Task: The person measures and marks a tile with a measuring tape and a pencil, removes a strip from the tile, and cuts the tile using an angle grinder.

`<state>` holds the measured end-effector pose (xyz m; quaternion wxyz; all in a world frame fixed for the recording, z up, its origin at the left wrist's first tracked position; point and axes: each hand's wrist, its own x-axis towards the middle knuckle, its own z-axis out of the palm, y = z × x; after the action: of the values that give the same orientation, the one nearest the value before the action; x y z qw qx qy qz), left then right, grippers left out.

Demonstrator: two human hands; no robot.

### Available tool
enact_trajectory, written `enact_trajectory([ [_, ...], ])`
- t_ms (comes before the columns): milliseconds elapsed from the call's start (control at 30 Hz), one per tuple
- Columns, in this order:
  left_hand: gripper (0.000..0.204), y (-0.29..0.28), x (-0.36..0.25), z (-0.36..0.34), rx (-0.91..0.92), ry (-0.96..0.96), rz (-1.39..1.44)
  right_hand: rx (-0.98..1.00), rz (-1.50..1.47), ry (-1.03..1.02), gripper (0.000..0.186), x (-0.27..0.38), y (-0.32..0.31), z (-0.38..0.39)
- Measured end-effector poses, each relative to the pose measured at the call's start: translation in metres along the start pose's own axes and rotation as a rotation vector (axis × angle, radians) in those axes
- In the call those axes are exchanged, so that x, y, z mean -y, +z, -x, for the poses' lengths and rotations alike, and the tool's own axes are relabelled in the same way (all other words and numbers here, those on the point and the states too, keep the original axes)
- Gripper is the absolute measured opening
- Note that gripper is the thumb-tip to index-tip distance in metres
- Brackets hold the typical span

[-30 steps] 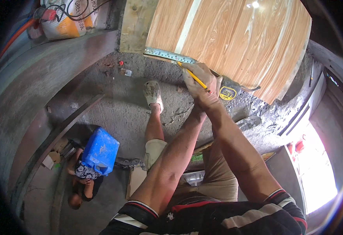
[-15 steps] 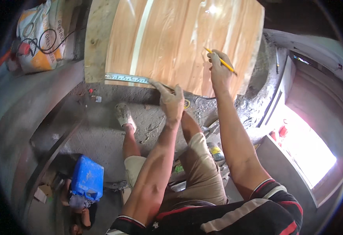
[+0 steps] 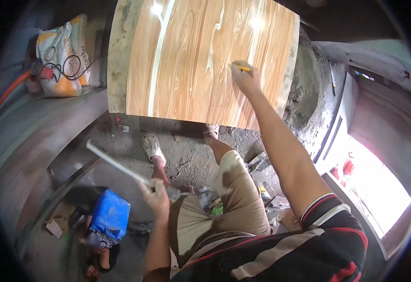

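A glossy wood-grain panel with pale stripes lies flat at the top, on a larger stained board that sticks out at its left. My right hand is over the panel, its fingers closed round a yellow pencil. I cannot tell whether the pencil's tip touches the surface. My left hand is away from the panel, down by my left leg. It grips one end of a long metal ruler, which slants up to the left, slightly blurred.
White-and-orange sacks with a dark cable stand at the upper left. A blue jerrycan is at the lower left, beside a partly visible person. My feet stand on a rough grey floor. Bright light enters through an opening at right.
My left hand has lifted the ruler off the panel's near-left edge and drawn it back down and left. My right hand, with the pencil, has shifted slightly left.
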<state>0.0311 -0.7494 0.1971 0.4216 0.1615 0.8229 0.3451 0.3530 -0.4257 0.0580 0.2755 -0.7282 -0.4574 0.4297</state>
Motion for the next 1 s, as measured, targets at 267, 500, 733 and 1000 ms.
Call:
enact_trajectory([
  [267, 0.075, -0.183, 0.034, 0.055, -0.378, -0.275, -0.632, 0.176, 0.181, -0.016, 0.034, -0.003, -0.023, -0.064],
  [500, 0.081, -0.246, 0.037, 0.138, -0.553, -0.050, -0.688, 0.165, 0.135, 0.085, 0.046, -0.003, -0.019, -0.097],
  [733, 0.086, -0.202, 0.026, 0.199, -0.371, -0.194, -0.685, 0.096, 0.689, -0.322, 0.033, -0.034, -0.040, -0.111],
  [1000, 0.083, -0.196, 0.105, 0.230, -0.098, -0.273, -0.735, 0.184, 0.190, -0.257, 0.021, -0.037, -0.074, -0.111],
])
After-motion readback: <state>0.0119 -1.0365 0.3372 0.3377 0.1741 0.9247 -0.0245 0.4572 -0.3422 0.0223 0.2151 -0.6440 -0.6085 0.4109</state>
